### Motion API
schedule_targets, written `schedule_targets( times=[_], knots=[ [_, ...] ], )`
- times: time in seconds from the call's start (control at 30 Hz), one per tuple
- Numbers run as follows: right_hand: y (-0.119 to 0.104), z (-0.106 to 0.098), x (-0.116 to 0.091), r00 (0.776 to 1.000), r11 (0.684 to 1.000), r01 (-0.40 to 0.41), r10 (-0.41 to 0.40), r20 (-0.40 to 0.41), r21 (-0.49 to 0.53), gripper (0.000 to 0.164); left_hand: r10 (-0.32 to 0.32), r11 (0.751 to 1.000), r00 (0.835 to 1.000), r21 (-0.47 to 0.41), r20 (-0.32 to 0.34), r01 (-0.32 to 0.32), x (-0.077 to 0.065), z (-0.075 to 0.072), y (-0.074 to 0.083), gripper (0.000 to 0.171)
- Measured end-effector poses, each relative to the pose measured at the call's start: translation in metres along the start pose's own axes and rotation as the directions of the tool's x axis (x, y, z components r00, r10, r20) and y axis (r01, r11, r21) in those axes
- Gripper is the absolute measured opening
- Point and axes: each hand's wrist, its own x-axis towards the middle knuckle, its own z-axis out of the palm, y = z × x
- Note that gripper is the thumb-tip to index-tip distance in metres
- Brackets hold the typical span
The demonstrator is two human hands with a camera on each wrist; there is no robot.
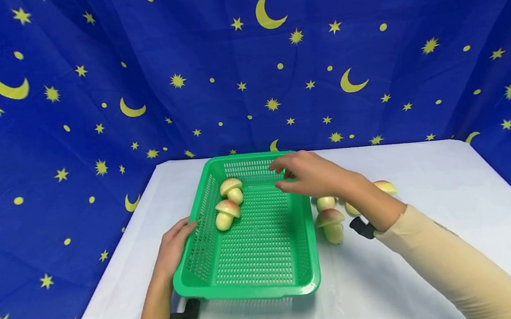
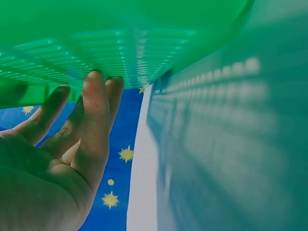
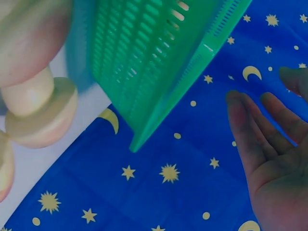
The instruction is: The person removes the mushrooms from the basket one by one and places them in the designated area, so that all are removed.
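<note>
A green plastic basket [image 1: 263, 291] with slotted walls appears raised off the table, with a gap under it in the left wrist view. My left hand [image 1: 173, 249] grips its left side, the fingers [image 2: 96, 103] against its underside. Two toy mushrooms, one [image 1: 231, 190] behind the other [image 1: 227, 214], lie inside along the left wall. Over the basket's right rim hovers my right hand [image 1: 308, 173], its fingers apart and holding nothing. Several more mushrooms [image 1: 332, 226] are on the table to the right, partly hidden by my right forearm; some show large in the right wrist view [image 3: 36, 101].
A white-covered table [image 1: 433, 184] lies beneath everything. Behind it and along the sides hangs a blue cloth [image 1: 201, 42] with yellow moons and stars. Dark wrist straps show on both arms, one [image 1: 362, 228] close to the loose mushrooms.
</note>
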Motion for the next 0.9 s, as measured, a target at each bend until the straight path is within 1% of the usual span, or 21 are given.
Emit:
schedule_targets(
  times=[0.27, 0.4, 0.5, 0.63, 0.73, 0.9],
  knots=[
    [-0.008, -0.002, 0.01, 0.999, 1.0, -0.008, 0.008, 0.042, -0.008, 0.035, -0.001, 0.999, 1.0, 0.036, 0.001, 0.001, 0.001, 0.001, 0.003, 0.05],
    [-0.013, 0.0, 0.019, 0.999, 1.0, 0.014, -0.013, 0.05, -0.013, 0.035, 0.009, 0.998, 1.0, 0.054, -0.008, -0.009, 0.0, 0.001, 0.002, 0.051],
    [-0.016, 0.003, 0.027, 0.998, 0.999, 0.029, -0.028, 0.056, -0.013, 0.034, 0.016, 0.999, 1.0, 0.042, -0.01, -0.015, -0.001, 0.0, 0.002, 0.05],
    [-0.019, 0.01, 0.037, 0.997, 1.0, 0.028, -0.027, 0.073, -0.004, 0.034, 0.011, 1.0, 1.0, 0.023, -0.006, -0.011, -0.001, 0.0, 0.002, 0.049],
    [-0.021, 0.016, 0.045, 0.996, 0.999, 0.038, -0.039, 0.086, 0.015, 0.034, 0.001, 1.0, 1.0, 0.021, -0.011, 0.0, -0.001, 0.0, 0.002, 0.048],
    [-0.024, 0.022, 0.055, 0.995, 0.998, 0.049, -0.052, 0.085, 0.039, 0.033, 0.006, 1.0, 1.0, 0.025, -0.009, -0.006, -0.002, 0.0, 0.002, 0.048]
  ],
)
